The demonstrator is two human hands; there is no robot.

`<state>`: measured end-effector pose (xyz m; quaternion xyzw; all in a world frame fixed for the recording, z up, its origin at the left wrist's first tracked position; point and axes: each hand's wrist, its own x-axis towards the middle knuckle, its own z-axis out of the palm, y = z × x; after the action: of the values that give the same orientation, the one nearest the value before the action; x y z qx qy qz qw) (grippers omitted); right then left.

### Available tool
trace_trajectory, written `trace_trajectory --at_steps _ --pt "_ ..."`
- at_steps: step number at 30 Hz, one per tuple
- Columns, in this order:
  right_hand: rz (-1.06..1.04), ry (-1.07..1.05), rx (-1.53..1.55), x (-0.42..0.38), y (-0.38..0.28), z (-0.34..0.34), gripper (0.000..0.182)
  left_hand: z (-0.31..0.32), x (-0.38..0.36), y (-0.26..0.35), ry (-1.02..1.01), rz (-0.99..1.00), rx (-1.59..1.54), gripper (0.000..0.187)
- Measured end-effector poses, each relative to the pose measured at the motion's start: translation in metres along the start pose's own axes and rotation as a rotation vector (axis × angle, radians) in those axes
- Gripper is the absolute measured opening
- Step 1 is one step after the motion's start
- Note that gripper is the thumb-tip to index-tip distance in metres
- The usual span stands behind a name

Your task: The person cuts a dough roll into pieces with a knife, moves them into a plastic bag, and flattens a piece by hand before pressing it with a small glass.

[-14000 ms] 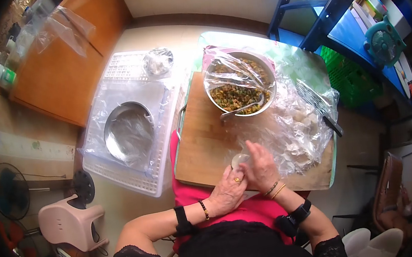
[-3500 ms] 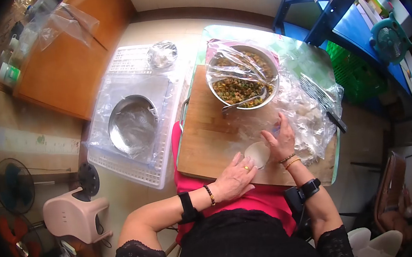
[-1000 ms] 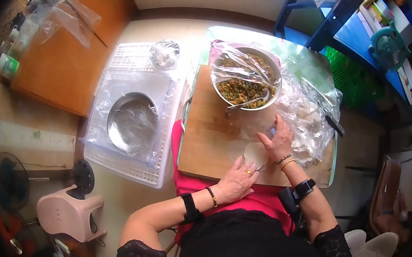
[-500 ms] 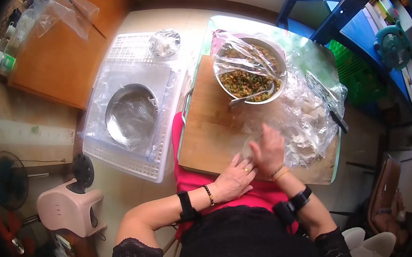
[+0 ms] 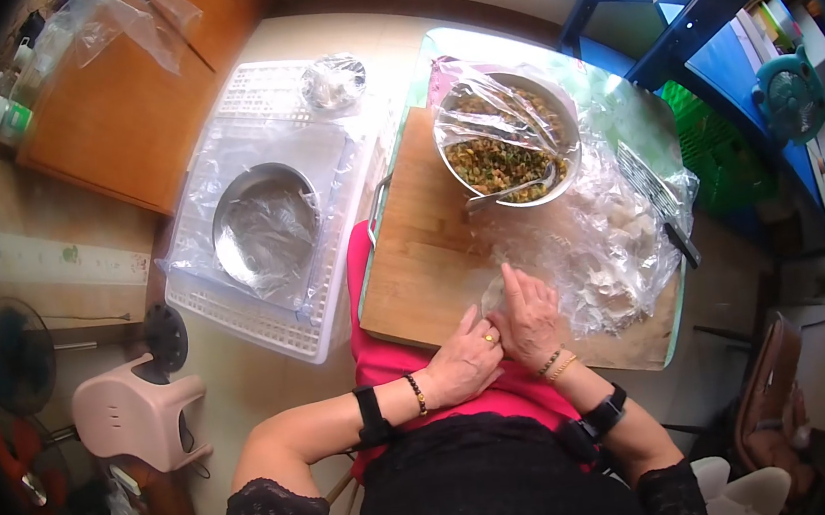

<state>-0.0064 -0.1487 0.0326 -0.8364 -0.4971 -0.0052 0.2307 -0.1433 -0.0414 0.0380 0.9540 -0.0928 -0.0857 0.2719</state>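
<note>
Over the near edge of the wooden board (image 5: 411,258), my left hand (image 5: 464,361) has its fingers closed near a small pale piece of dough (image 5: 491,297). My right hand (image 5: 529,318) touches my left hand, its fingers together and pointing forward beside the dough. What lies between my fingertips is mostly hidden. Several pale dough pieces (image 5: 611,282) lie under clear plastic right of my hands. Beyond them stands a bowl of chopped filling (image 5: 498,161), partly covered with plastic, with a spoon (image 5: 526,185) in it.
A knife (image 5: 681,245) lies at the board's right side. On the left, a white crate (image 5: 237,311) bears a plastic-covered tray and a metal bowl (image 5: 267,228). A wrapped small bowl (image 5: 334,81) is behind. A pink stool (image 5: 133,418) stands at the lower left.
My right hand has turned and lowered slightly towards me, its fingers now closer together. My left hand has shifted a little, with its fingers more bent. The view has moved slightly.
</note>
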Motion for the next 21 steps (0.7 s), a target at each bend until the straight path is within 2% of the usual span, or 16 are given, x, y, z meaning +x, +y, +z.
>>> trace_trajectory --at_steps 1,2,3,4,6,8,10,12,14,16,17,19,20,21 --pt "-0.012 -0.007 -0.100 -0.003 -0.003 0.005 0.077 0.001 -0.002 -0.001 -0.009 -0.002 -0.006 0.059" --pt "-0.011 -0.010 -0.094 0.001 0.001 0.007 0.077 -0.002 -0.003 -0.001 0.093 0.010 0.012 0.058" --pt "0.116 -0.034 -0.089 0.009 0.007 0.007 0.076 -0.004 -0.005 0.001 0.192 0.027 0.031 0.058" --pt "0.234 -0.048 -0.090 0.020 0.017 0.006 0.076 -0.005 -0.004 0.001 0.194 0.031 0.039 0.058" --pt "0.274 0.042 -0.075 0.031 0.041 0.012 0.072 -0.007 -0.002 0.002 0.142 0.023 0.032 0.057" --pt "0.440 0.102 0.220 0.037 0.058 0.011 0.069 -0.014 0.001 0.004 0.142 -0.031 -0.018 0.057" --pt "0.424 0.159 0.275 0.033 0.069 0.009 0.067 -0.013 0.001 0.006 0.132 -0.084 -0.079 0.057" --pt "0.353 0.146 0.289 0.030 0.067 -0.002 0.069 -0.011 0.003 0.004 0.288 -0.109 0.004 0.057" --pt "0.310 0.085 0.280 0.018 0.047 -0.013 0.074 -0.011 0.003 0.006 0.237 -0.108 0.024 0.058" --pt "0.065 0.010 0.191 0.008 0.022 -0.014 0.078 -0.009 0.002 0.005 0.175 -0.106 0.045 0.059" --pt "0.077 0.010 0.194 0.003 0.011 -0.007 0.078 -0.005 0.000 0.002 0.144 -0.093 0.043 0.060" --pt "-0.003 -0.001 -0.062 -0.005 -0.002 0.008 0.082 -0.005 -0.003 0.000 0.104 -0.077 0.036 0.061" --pt "-0.001 -0.002 -0.058 -0.001 0.005 0.011 0.082 -0.008 -0.003 0.000 0.147 -0.072 0.050 0.063" --pt "0.122 -0.010 -0.036 0.007 0.015 0.015 0.084 -0.010 -0.006 0.000 0.187 -0.070 0.067 0.064"
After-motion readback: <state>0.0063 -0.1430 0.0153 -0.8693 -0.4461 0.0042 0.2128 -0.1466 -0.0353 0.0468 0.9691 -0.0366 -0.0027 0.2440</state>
